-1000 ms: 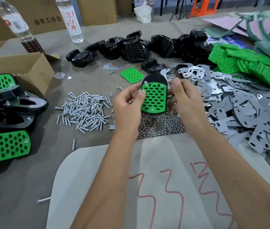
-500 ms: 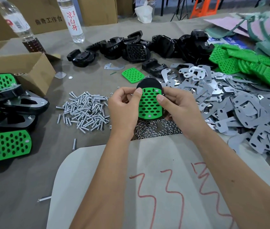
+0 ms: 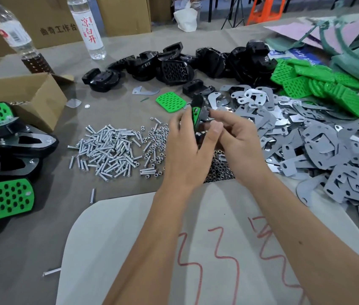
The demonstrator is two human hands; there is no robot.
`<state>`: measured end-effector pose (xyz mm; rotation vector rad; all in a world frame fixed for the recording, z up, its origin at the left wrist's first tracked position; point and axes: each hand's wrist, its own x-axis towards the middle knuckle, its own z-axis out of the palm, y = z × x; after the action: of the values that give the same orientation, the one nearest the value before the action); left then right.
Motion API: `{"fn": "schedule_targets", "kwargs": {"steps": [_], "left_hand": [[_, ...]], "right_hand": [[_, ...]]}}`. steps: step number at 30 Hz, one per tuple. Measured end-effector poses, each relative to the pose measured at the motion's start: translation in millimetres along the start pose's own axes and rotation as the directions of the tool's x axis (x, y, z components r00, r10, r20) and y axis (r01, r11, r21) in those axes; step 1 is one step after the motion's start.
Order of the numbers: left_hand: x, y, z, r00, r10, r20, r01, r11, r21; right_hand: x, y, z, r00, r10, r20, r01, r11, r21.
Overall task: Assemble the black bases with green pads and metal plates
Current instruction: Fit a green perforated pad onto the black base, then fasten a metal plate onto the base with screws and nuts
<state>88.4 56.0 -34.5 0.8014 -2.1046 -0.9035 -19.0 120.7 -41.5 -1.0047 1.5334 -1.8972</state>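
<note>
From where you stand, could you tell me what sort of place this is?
Probably a small assembly workshop: piles of black bases, metal plates and screws cover the table, with cartons behind.

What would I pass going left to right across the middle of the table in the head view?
Finished green-and-black assemblies → screw pile → left hand → held base with pad → right hand → grey metal plates.
</note>
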Motion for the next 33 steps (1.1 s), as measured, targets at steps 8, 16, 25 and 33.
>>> {"fn": "schedule_targets", "kwargs": {"steps": [8,16,25,33], "left_hand": [[5.7,-8.1,-3.6,0.986,-0.114,-0.120,0.078,0.960,-0.271],[8.5,-6.4,-19.7,0.835,-0.511,0.203,0.305,0.123,-0.944],[8.7,-2.8,-21.3,0.791,-0.483,0.376,0.323,-0.193,-0.927],[10.2,-5.1,-18.2,0.832,-0.408,0.376,0.324,-0.194,-0.926]], "right_hand": [[-2.2,-6.5,-6.0,0.990,-0.123,-0.071,0.105,0.970,-0.219],[8.4,-4.8,-41.6,0.965,-0.111,-0.236,-0.211,0.199,-0.957],[10.9,-2.2,-39.1,0.943,-0.155,-0.296,-0.237,0.313,-0.920],[7.1,-3.4,-27.4,0.913,-0.386,-0.132,0.077,0.480,-0.874]]}}
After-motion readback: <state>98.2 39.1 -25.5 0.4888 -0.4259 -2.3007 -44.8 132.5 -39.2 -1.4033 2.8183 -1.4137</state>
